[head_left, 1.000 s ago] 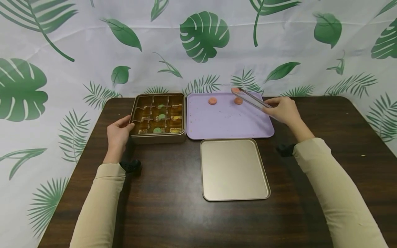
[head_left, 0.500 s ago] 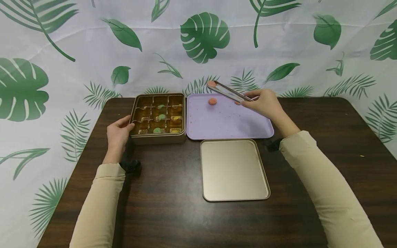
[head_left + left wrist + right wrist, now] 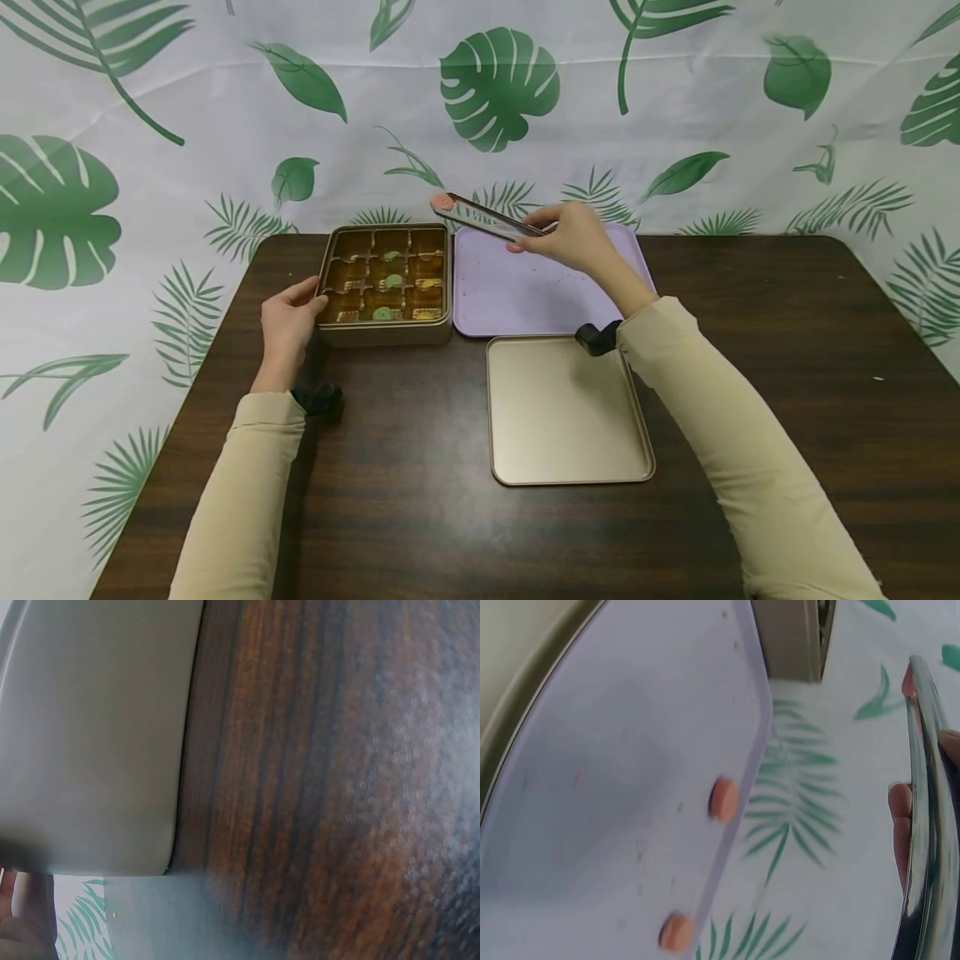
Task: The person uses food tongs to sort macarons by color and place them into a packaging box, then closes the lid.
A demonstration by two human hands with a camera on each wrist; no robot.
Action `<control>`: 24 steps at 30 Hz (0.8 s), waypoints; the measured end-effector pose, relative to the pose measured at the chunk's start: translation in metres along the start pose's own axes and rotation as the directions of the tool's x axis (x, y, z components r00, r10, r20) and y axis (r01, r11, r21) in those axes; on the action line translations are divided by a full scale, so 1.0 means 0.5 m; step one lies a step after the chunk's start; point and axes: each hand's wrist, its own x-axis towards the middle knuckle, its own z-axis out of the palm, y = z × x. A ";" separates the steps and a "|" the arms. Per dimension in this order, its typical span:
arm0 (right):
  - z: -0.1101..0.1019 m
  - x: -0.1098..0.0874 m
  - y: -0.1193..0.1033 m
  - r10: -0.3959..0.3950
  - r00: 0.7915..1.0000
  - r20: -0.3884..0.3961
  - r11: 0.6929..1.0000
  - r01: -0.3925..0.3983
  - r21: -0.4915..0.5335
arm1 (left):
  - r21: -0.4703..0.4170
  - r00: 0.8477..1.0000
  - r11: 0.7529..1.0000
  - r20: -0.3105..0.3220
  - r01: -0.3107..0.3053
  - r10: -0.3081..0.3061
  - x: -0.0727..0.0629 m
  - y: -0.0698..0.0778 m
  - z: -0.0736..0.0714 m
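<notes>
My right hand (image 3: 576, 237) grips silver tongs (image 3: 491, 220) above the far left part of the lilac tray (image 3: 502, 300). The tong tips pinch a pink macaron (image 3: 442, 202), close to the back right corner of a gold square tin (image 3: 384, 335). My left hand (image 3: 287, 333) holds the tin's left side near the front, thumb on its rim. A divided insert inside the tin bears green macarons (image 3: 382, 314) in the middle column and yellow ones (image 3: 425, 315) at right. In the right wrist view, two pink macarons (image 3: 723, 799) lie on the tray.
A gold flat lid (image 3: 566, 425) lies on the dark wooden table (image 3: 405, 500), in front of the tray. Crumbs dot the tray. Behind the table hangs a white cloth (image 3: 375, 83) with green leaves. The right sleeve (image 3: 720, 425) passes over the table right of the lid.
My right hand has carried the tongs and pink macaron leftward across the tray, from its right side to near the tin. The left hand has kept its hold on the tin.
</notes>
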 end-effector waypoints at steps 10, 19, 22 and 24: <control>0.078 0.036 -0.051 -0.045 0.997 0.058 0.998 0.043 0.039 | 0.007 1.000 1.000 0.000 0.000 0.000 -0.003 0.002 -0.001; 0.134 0.051 -0.094 -0.004 0.996 0.089 1.000 0.007 -0.031 | 0.009 1.000 1.000 -0.004 0.000 0.000 -0.003 0.002 0.001; 0.151 0.056 -0.106 0.006 0.995 0.096 0.997 0.001 -0.074 | 0.006 1.000 1.000 -0.006 0.000 0.000 -0.002 0.001 0.002; 0.162 0.059 -0.113 -0.003 0.995 0.098 0.995 0.012 -0.095 | 0.006 1.000 1.000 -0.004 0.002 -0.002 -0.003 0.001 0.003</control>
